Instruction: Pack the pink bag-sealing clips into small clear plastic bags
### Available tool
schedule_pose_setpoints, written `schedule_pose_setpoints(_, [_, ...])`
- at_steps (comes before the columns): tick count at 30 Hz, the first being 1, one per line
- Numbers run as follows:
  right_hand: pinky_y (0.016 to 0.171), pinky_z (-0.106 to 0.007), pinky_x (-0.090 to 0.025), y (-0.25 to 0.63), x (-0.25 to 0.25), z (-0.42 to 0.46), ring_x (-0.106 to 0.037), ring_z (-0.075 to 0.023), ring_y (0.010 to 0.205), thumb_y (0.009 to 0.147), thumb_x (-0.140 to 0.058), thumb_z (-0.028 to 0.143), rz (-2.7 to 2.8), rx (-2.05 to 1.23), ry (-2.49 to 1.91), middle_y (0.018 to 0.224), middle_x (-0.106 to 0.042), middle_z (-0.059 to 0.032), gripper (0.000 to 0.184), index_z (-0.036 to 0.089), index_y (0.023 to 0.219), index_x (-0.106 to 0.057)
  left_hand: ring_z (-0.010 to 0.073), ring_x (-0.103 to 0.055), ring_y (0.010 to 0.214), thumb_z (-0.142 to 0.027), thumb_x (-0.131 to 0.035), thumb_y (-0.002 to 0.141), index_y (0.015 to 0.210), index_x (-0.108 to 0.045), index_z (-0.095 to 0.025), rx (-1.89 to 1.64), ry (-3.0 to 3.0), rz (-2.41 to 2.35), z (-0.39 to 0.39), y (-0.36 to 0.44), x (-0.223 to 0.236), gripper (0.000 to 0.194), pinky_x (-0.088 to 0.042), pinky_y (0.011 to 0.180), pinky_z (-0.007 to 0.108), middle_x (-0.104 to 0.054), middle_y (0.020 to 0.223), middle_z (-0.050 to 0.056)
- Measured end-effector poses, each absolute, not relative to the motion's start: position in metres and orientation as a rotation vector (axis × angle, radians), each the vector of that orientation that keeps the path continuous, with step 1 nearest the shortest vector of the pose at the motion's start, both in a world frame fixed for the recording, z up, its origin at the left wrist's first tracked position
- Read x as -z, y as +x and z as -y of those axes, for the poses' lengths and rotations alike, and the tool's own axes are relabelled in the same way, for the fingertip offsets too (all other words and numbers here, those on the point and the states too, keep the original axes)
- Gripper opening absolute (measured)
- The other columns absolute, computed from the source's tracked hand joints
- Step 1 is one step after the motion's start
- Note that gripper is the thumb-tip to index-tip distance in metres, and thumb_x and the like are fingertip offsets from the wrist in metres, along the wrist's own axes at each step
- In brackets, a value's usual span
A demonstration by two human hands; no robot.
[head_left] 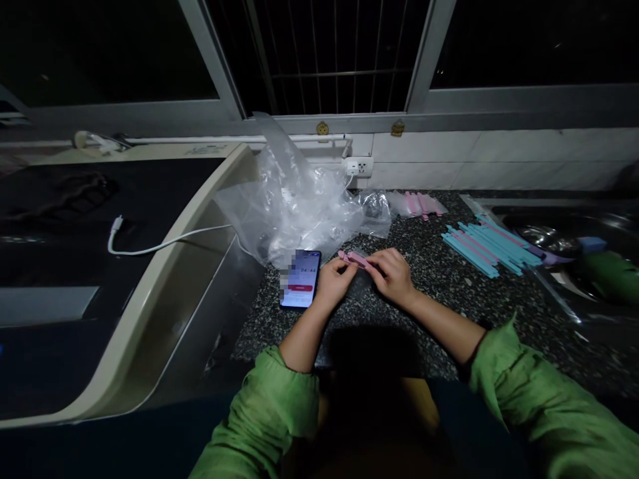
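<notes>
A small pink plastic piece (356,259), narrow and with a knobbed end, is pinched between both hands above the dark speckled counter. My left hand (333,283) closes on its left end with thumb and fingers. On the other end, my right hand (392,274) is closed in a pinch. Clear film seems to lie by the piece, but I cannot tell whether it wraps it. Just left of my left hand lies a phone (301,279) with its screen lit. Beyond the hands sit bagged pink pieces (424,203), similar in colour.
Crumpled clear plastic bags (304,206) heap behind the phone. Blue and pink strips (486,243) lie at the right, beside a sink (519,216) with a metal bowl (546,238). A washing machine (200,219) stands left, with a white cable (170,241) across it.
</notes>
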State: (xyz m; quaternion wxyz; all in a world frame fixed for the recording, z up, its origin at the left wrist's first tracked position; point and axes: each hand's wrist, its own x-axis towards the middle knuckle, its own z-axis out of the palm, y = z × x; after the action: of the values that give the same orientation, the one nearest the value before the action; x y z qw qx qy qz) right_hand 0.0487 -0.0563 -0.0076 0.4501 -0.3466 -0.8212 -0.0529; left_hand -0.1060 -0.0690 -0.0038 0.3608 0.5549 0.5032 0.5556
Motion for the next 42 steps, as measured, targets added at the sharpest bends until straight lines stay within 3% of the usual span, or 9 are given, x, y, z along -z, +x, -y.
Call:
schedule_pose_setpoints(19, [0.068, -0.034, -0.043, 0.0505, 0.0128, 0.0550, -0.051, -0.0187, 0.077, 0.085, -0.048, 0.023, 2.074, 0.078, -0.859, 0.080, -0.062, -0.0063, 0.013, 0.020, 0.089, -0.060, 0.0132, -0.054, 0.066, -0.020, -0.055, 0.069, 0.061, -0.063, -0.016, -1.371, 1.522, -1.244, 0.0690, -0.1044, 0.0071, 0.012, -0.041, 0.067, 0.025, -0.062, 0.064, 0.000])
schedule_pose_setpoints(37, [0.069, -0.034, -0.035, 0.0504, 0.0089, 0.0588, -0.050, -0.0190, 0.079, 0.086, -0.047, 0.027, 2.172, 0.299, -0.930, 0.081, -0.063, -0.0060, 0.015, 0.020, 0.089, -0.060, 0.0105, -0.045, 0.058, -0.039, -0.059, 0.069, 0.060, -0.058, -0.015, -1.434, 1.411, -1.295, 0.0682, -0.1085, 0.0044, 0.025, -0.035, 0.060, 0.023, -0.051, 0.057, -0.003])
schedule_pose_setpoints(42, [0.072, -0.035, -0.039, 0.0574, 0.0043, 0.0578, -0.052, -0.0205, 0.083, 0.081, -0.055, 0.031, 2.112, 0.201, -0.914, 0.085, -0.063, -0.0068, 0.017, 0.020, 0.093, -0.059, 0.0105, -0.046, 0.059, -0.036, -0.060, 0.069, 0.059, -0.058, -0.015, -1.432, 1.405, -1.222, 0.0685, -0.1096, 0.0019, 0.023, -0.035, 0.061, 0.022, -0.052, 0.057, -0.003])
